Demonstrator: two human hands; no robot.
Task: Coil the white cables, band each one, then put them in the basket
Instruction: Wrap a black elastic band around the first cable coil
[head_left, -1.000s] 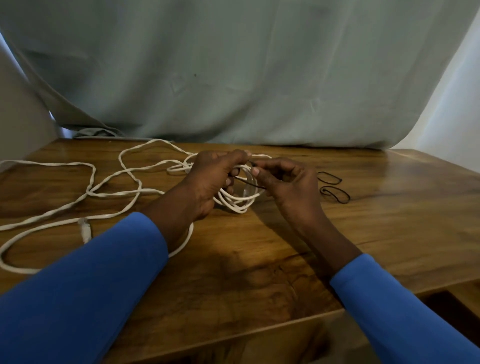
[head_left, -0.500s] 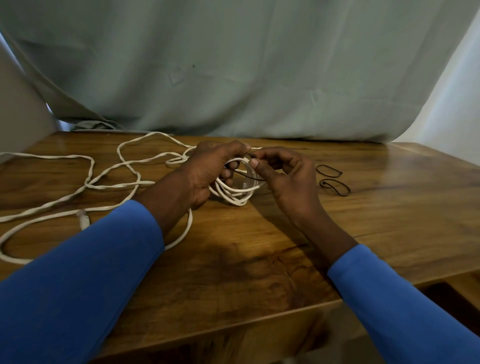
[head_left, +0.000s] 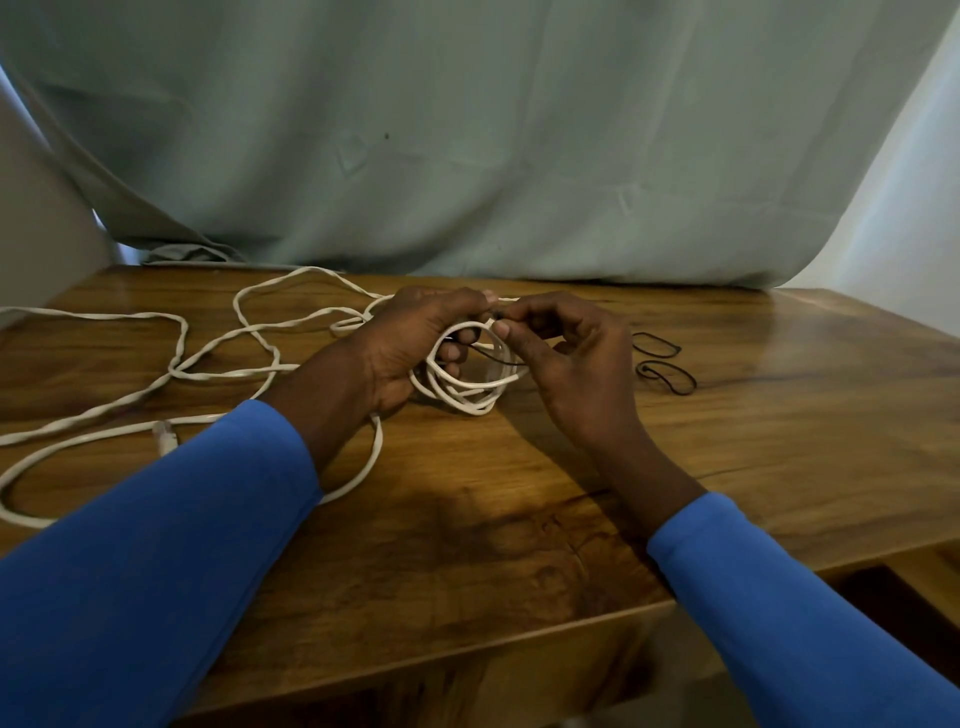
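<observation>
While the left hand (head_left: 410, 348) is still gripping the coiled white cable (head_left: 467, 395) just above the table (head_left: 519, 519), the right hand (head_left: 571, 364) is now pinching the black band (head_left: 493, 357) higher, at the coil's top, with 2 spare bands (head_left: 644, 370) lying nearby.

two hands (head_left: 410, 348) (head_left: 571, 364), three black bands (head_left: 655, 344) (head_left: 667, 376) (head_left: 485, 355), white cables (head_left: 234, 373) too tangled to count.
</observation>
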